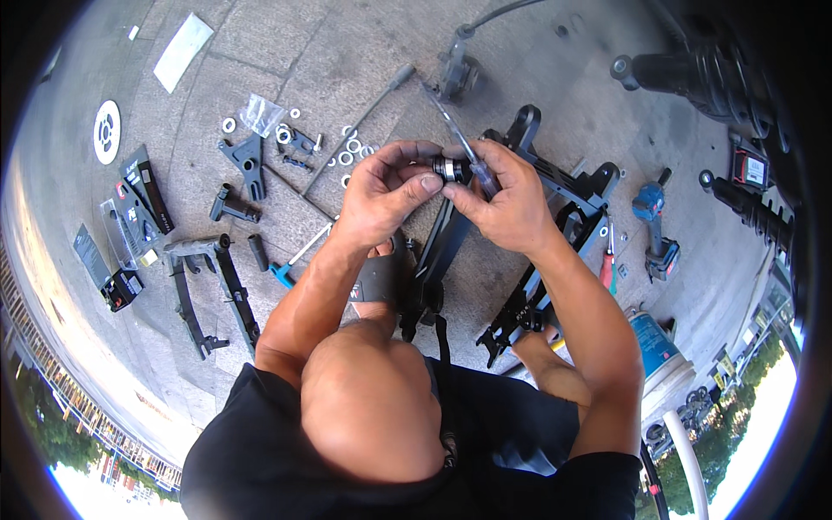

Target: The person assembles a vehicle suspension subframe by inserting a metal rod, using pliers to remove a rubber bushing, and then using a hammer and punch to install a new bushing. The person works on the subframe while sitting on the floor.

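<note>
My left hand (390, 192) pinches a small black cylindrical part with a silver band (450, 170) between thumb and fingers. My right hand (511, 201) meets it from the other side, its thumb against the part's lower right. A screwdriver (484, 177) is also gripped in my right hand, its shaft slanting up and left, away from me. What lies inside the curled fingers is hidden. Below both hands a black metal frame (444, 245) lies on the ground between my legs, with a forked black section (568, 184) to the right.
Several washers (347, 158), a dark bracket (247, 165) and a U-shaped frame (236, 286) lie leftward. A long-handled wrench (360, 113) crosses the ground ahead. Rightward are a cordless drill (654, 230), a red-green screwdriver (608, 264), a blue bucket (652, 342) and shock absorbers (663, 74).
</note>
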